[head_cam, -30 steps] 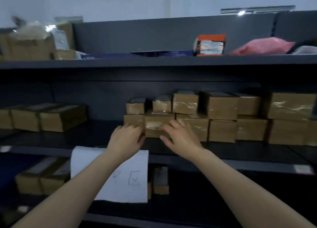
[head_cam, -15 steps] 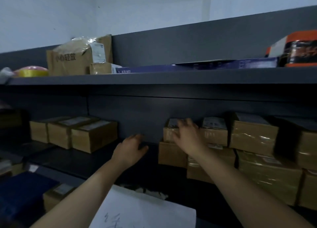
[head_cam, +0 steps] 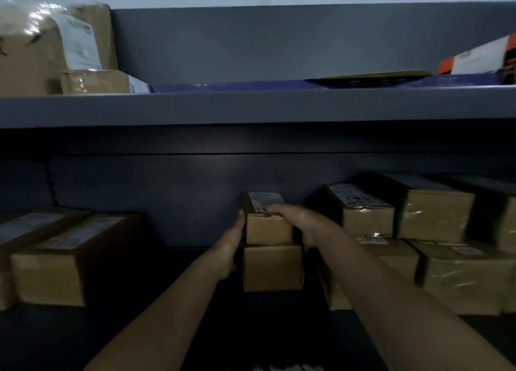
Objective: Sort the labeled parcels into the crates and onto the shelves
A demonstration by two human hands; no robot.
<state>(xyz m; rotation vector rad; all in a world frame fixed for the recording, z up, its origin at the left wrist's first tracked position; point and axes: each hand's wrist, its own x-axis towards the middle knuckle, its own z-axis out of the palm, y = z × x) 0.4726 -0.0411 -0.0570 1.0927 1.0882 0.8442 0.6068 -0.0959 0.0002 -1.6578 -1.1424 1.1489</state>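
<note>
At 6 o'clock in view, the small box [head_cam: 267, 226] sits atop a lower box [head_cam: 272, 268] on the middle shelf [head_cam: 69, 338]. The left hand [head_cam: 230, 246] presses flat at its 9 o'clock side; the right hand [head_cam: 297, 225] has its grip curled over the top. Uneven pressure could twist it or drag the lower box forward.

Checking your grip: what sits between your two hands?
A small labeled parcel, stacked on a larger parcel; left hand presses its side, right hand grips its top. Head view.
</note>
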